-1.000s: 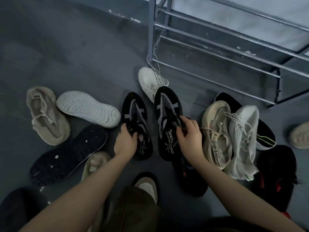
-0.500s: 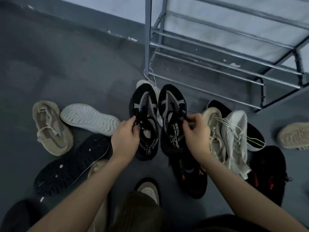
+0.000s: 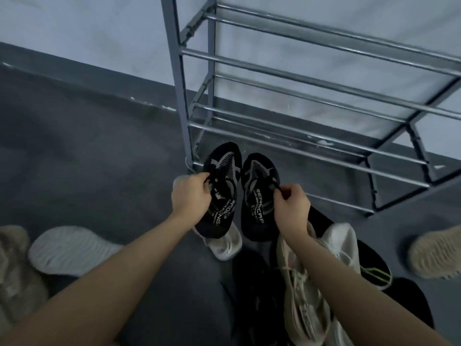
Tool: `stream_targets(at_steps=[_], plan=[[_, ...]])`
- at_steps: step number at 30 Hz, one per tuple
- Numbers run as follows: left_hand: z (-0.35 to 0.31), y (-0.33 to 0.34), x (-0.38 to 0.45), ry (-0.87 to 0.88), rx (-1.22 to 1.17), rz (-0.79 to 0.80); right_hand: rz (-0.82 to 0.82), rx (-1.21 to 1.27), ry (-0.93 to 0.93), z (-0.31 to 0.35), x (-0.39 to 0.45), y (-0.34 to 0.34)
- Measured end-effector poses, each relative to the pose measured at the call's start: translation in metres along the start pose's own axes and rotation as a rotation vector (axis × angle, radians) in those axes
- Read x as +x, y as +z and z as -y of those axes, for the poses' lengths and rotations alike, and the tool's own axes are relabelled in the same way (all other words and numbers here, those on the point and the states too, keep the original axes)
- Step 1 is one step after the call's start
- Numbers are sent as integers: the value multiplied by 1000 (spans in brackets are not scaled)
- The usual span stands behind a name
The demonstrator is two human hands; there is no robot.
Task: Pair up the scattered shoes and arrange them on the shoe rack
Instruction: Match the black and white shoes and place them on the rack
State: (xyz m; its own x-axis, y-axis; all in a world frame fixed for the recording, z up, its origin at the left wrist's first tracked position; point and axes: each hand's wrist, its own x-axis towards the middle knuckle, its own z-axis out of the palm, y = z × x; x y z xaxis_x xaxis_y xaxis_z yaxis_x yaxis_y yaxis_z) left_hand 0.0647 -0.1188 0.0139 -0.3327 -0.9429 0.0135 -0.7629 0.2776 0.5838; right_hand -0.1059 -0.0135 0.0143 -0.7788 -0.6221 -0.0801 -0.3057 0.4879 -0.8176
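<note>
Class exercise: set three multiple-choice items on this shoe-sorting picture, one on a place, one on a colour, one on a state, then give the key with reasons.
1. Where are the two black shoes?
A. On the rack's top tier
B. Held up in front of the rack
C. Lying flat on the floor

2. What colour is the shoe rack?
A. Metallic grey
B. Red
C. Yellow

3. What do the rack's tiers hold?
A. Boots
B. Folded towels
C. No shoes

Key: B, the left hand and right hand each hold a black shoe; A, the shoe rack has grey bars; C, only bare bars show.
</note>
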Motion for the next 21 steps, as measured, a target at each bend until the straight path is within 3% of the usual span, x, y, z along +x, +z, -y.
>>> stream_targets(at_steps=[6,8,12,16,21], plan=[[-1,34,86,-28,-46,-60,-4,89,-11,6,82,50],[0,47,99,-18,-52,15,48,92,6,4,101,61],[11,67,87,-6,139,243,219,-124,-199,-10,101,73],[25,67,69,96,333,232,344,-302,-315,-24,67,73],[43,75,74,149,150,219,387,-467,-236,-27,52,84]])
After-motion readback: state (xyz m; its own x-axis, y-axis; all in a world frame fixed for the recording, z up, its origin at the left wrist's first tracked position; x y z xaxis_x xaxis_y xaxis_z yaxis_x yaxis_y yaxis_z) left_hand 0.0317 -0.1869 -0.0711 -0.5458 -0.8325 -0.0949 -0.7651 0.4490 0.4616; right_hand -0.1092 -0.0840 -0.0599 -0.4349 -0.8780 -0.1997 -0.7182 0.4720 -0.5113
